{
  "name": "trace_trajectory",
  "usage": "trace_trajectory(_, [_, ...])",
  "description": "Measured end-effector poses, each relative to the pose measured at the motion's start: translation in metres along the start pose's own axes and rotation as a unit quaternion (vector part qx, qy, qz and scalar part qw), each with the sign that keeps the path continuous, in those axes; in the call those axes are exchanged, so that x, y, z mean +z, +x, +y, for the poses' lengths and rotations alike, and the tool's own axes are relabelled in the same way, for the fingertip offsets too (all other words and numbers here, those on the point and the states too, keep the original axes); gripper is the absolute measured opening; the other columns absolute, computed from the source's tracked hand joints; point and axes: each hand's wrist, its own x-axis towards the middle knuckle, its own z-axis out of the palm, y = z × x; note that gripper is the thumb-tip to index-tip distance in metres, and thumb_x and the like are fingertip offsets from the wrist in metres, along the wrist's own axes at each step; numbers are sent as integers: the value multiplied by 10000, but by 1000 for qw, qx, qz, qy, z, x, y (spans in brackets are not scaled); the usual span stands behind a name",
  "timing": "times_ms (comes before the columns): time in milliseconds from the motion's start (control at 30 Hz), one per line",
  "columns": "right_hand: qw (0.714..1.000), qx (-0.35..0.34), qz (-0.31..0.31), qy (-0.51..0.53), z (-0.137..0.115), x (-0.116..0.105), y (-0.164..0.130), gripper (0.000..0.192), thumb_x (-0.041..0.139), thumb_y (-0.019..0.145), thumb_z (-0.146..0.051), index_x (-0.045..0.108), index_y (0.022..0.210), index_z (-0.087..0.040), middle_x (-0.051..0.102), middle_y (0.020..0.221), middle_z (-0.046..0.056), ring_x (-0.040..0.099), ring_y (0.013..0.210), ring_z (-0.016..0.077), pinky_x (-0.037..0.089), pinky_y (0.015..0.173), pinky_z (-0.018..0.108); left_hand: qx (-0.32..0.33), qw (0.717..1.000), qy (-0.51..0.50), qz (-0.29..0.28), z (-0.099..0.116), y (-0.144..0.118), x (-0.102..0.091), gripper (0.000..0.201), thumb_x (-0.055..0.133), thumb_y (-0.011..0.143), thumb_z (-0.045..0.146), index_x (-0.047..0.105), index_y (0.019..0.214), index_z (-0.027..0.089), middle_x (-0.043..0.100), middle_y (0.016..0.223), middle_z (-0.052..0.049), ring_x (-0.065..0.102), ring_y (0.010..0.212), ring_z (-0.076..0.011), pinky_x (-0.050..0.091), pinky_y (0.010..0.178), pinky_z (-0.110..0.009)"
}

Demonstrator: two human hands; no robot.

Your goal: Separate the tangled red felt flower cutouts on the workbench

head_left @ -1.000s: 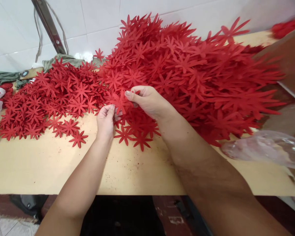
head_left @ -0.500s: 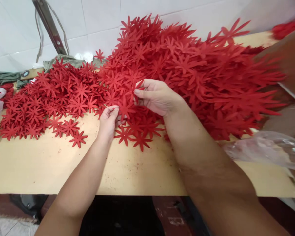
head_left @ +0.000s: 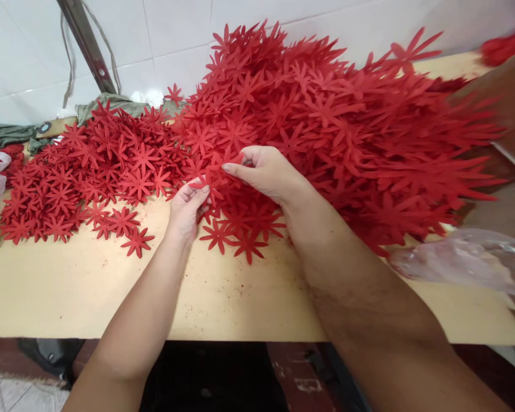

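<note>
As left hand (head_left: 185, 207) and right hand (head_left: 268, 171) pinch red cutouts (head_left: 216, 182), star-shaped, perhaps thin fabric

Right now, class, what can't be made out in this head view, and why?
In the head view:
Right hand: lower fingers hidden behind its own thumb and palm.
Left hand: some fingers partly hidden behind red petals.
Large pile: lower layers covered by upper pieces.
Clear plastic: cut off by the right edge.

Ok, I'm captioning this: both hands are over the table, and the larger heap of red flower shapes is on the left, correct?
Wrong side: the head view shows the larger heap of red flower shapes on the right. The rest stands.
</note>
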Motion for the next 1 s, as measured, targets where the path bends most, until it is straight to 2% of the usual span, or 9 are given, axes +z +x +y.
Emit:
trace_trajectory(133, [994,-27,-81,-62,-2,0,-1,394,768,642,-368,453,488,-186,428,485,-55,349,499,64,278,494,248,1,1000,12,-26,2,0,0,266,778,629,242,667,869,215,624,670,54,509,523,-37,390,534,-193])
trace_trajectory(267, [988,-13,-122,-89,-3,-1,-1,405,776,625,-399,460,496,-181,429,495,-57,352,511,64,288,505,246,12,1000,3,-23,1,1,-1,189,780,618,224,635,733,184,575,567,65,496,500,-35,389,529,-182])
trace_trajectory(500, [988,20,-154,-5,-9,-3,-6,443,779,587,-514,481,531,-191,412,481,-59,327,484,61,244,467,243,6,1000,12,-6,1,0,0,176,751,659,216,585,707,178,589,616,61,506,523,-35,395,542,-180])
trace_trajectory(600, [993,34,-103,47,-5,-9,-5,467,772,590,-544,461,546,-199,374,473,-60,309,462,59,229,452,244,0,1000,-1,11,1,2,-1,213,757,646,221,555,697,177,575,609,68,495,511,-35,386,529,-182])
trace_trajectory(733, [990,38,57,127,11,-22,4,462,710,670,-561,410,585,-220,378,490,-53,340,446,73,283,452,245,-2,998,-19,61,2,5,-3,232,757,635,224,535,691,181,560,566,80,497,494,-36,363,510,-179])
trace_trajectory(800, [986,34,108,122,17,-26,9,414,706,696,-520,425,614,-227,393,517,-45,376,466,86,322,466,254,-2,998,-4,65,1,5,-3,212,754,639,225,564,721,179,574,557,75,513,499,-44,364,516,-183])
trace_trajectory(933, [987,-36,152,34,10,-20,9,275,744,683,-412,554,720,-216,553,695,4,522,655,125,455,641,289,19,998,39,39,-3,4,0,183,749,649,219,595,730,161,589,551,63,501,478,-45,378,529,-193])
trace_trajectory(1000, [989,-66,136,6,0,-12,4,240,739,689,-393,597,748,-209,607,777,24,559,741,138,474,717,299,24,998,55,33,-3,2,1,183,746,664,239,585,707,162,579,537,62,487,466,-46,371,521,-194])
